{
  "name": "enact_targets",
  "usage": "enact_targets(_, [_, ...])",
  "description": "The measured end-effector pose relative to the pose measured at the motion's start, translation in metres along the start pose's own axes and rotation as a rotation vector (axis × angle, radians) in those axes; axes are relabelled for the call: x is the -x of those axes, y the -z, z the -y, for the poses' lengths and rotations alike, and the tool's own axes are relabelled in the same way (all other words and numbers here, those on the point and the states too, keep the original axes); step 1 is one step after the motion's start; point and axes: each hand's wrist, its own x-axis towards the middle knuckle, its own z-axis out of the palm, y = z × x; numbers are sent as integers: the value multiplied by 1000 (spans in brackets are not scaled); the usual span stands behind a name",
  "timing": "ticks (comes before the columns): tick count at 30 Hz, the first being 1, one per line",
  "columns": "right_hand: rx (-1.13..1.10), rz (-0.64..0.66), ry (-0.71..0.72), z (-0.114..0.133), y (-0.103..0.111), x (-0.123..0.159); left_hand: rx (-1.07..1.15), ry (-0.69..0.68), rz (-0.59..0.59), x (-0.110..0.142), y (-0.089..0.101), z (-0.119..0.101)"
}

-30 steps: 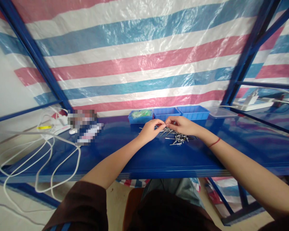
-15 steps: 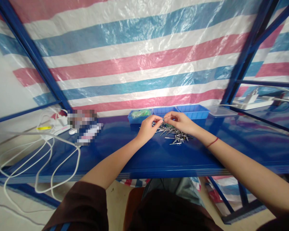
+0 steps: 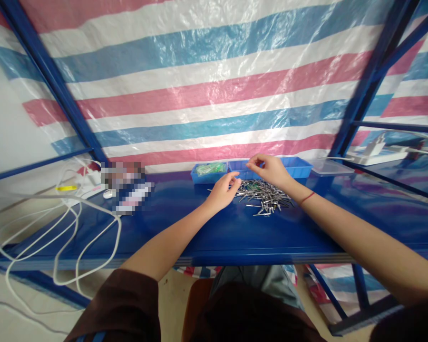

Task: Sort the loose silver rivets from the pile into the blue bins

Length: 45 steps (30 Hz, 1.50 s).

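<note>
A heap of small metal rivets [image 3: 262, 197] lies on the blue shelf [image 3: 214, 228] in front of me. My left hand [image 3: 223, 192] hovers at the heap's left edge with its fingers curled together; what they hold is too small to name. My right hand [image 3: 269, 170] is raised over the middle blue tray [image 3: 239, 166], its fingertips pinched on something tiny. A red string circles that wrist. Left of that tray stands a blue tray [image 3: 209, 172] holding green parts, and to its right another blue tray [image 3: 299, 166].
A clear plastic lid [image 3: 330, 166] lies right of the trays. White cables [image 3: 57, 228] loop over the shelf's left end beside blurred packets [image 3: 128, 190]. Blue frame posts [image 3: 364, 80] and a striped tarp [image 3: 214, 85] close off the back.
My hands were pinched together over the rivet heap. They have parted: the right hand has lifted back over the middle tray, the left has stayed near the heap.
</note>
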Motion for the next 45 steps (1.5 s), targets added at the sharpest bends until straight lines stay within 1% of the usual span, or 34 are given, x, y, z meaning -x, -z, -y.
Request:
enact_targets(2, [121,-11,8,-15,-2,-16,-6,-8,16,0,1,1])
enact_targets(4, [231,33,7,-26,-5,-27,-25,-24,34,0,2,1])
enact_targets(7, [325,73,29,-33,-6,-32,-52,-52,69,1,2,0])
enact_targets(9, [342,88,45,-30,-2,-27,-56,-70,96,1,0,0])
enact_targets(10, [337,118,46,-28,1,-23,-57,-79,107,1,0,0])
enact_targets(14, [256,361,16,-21,15,-2,-70,-96,127,1,-1,1])
enact_targets(17, [180,483,-24,-19,21,12,-79,-94,134,2,1,1])
enact_targets(22, [84,578,-8,-5,27,24,-85,-101,159,2,1,1])
enact_targets(26, [167,665,69,8,28,27,-81,-111,170,2,-1,2])
enact_targets(29, [239,665,137,9,26,27,-81,-112,171,2,-2,3])
enact_targets(32, [278,648,174,6,23,27,-89,-120,182,2,-2,4])
enact_targets(42, [326,672,152,1,11,29,-128,-120,223,2,-1,0])
enact_targets(45, [332,656,173,0,9,28,-122,-132,235,2,-1,1])
